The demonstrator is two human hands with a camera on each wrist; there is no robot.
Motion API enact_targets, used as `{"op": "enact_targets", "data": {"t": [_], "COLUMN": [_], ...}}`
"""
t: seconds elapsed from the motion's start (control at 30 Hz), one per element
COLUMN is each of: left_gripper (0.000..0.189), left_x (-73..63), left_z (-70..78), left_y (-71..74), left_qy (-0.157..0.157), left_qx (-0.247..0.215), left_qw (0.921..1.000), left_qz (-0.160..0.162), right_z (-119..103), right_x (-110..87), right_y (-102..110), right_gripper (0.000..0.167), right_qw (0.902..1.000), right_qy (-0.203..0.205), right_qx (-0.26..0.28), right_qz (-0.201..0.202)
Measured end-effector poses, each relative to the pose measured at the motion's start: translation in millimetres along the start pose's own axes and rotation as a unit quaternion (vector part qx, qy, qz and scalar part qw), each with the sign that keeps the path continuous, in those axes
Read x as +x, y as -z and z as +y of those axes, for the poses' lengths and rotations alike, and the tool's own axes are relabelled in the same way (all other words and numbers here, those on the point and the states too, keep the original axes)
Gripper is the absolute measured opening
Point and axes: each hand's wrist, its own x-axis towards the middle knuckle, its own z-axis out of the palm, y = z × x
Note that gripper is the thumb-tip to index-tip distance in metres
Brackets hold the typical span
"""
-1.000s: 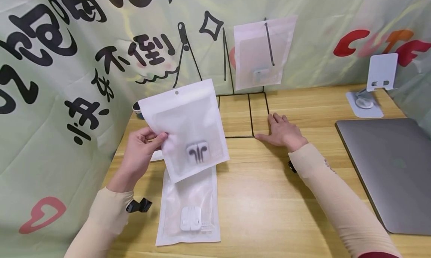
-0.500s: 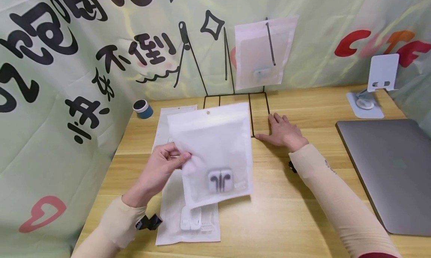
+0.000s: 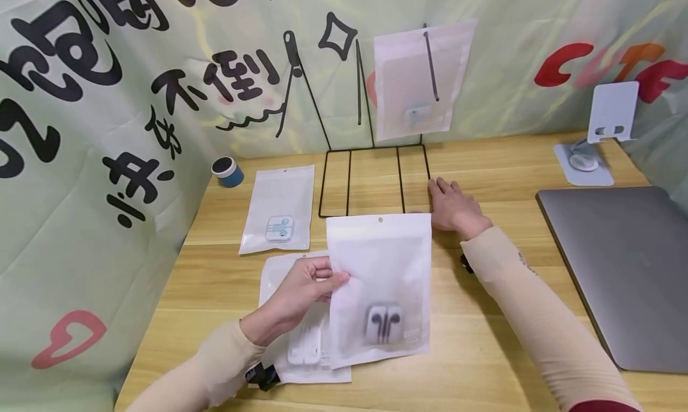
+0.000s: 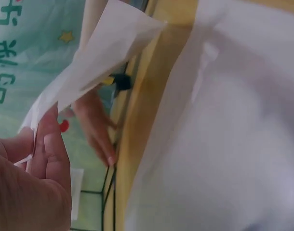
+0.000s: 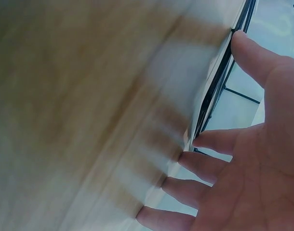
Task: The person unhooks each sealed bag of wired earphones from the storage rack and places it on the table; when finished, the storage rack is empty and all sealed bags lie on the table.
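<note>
My left hand (image 3: 301, 289) pinches the left edge of a white zip bag (image 3: 381, 263) between thumb and fingers. Dark earphones in a clear case show through the bag's lower half. This bag is upright, overlapping a second bag (image 3: 271, 274) with white earphones that lies on the table. In the left wrist view, the thumb (image 4: 17, 147) presses the bag's edge against the fingers. My right hand (image 3: 457, 212) has its fingers spread at the right side of a black wire rack (image 3: 349, 182). The right wrist view shows straight fingertips (image 5: 209, 141) touching the tabletop by the rack's base.
Another bag (image 3: 276, 191) with light blue earphones lies left of the rack. One more bag (image 3: 400, 71) hangs from a rack hook. A blue jar (image 3: 230, 174) stands at the back left. At right are a grey laptop (image 3: 618, 268) and a white phone stand (image 3: 611, 113).
My left hand has carried the bag with dark earphones right and toward me, turning it upright. The bag with light blue earphones has come into full view. My right hand stays put.
</note>
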Motion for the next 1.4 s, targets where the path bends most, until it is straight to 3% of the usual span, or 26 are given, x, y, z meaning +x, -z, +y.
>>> {"op": "enact_targets", "data": {"t": [0.1, 0.17, 0.4, 0.67, 0.97, 1.23, 1.4], "left_gripper": [0.018, 0.017, 0.019, 0.035, 0.068, 0.067, 0.063], "left_x": [2.9, 4.8, 10.9, 17.9, 6.2, -8.8, -15.3], "left_z": [-6.4, -10.2, -15.1, -20.7, -11.0, -6.3, -2.4], "left_y": [-6.7, -10.7, -18.6, -28.0, -28.7, -23.0, -21.3], "left_qy": [0.016, 0.033, 0.056, 0.093, 0.113, 0.116, 0.114], "left_qx": [0.000, -0.003, 0.018, 0.039, 0.052, 0.041, 0.057], "left_qw": [0.9999, 0.9994, 0.9982, 0.9948, 0.9920, 0.9916, 0.9902], "left_qz": [-0.004, -0.006, 0.007, -0.011, -0.022, -0.038, -0.057], "right_z": [0, 0, -2, -1, 0, 0, 1], "right_x": [0.1, 0.3, -0.6, 0.4, 0.6, 1.7, 1.7], "right_y": [0, -1, -2, -3, -2, -2, -2], "right_gripper": [0.102, 0.105, 0.104, 0.104, 0.105, 0.104, 0.102], "right_qw": [1.0000, 0.9999, 0.9999, 0.9999, 0.9999, 0.9999, 0.9999], "right_qy": [0.002, 0.003, 0.006, 0.005, 0.002, 0.006, 0.006], "right_qx": [0.003, 0.003, -0.008, -0.006, -0.010, -0.008, -0.008], "right_qz": [0.007, 0.010, 0.010, 0.009, 0.010, 0.011, 0.011]}}
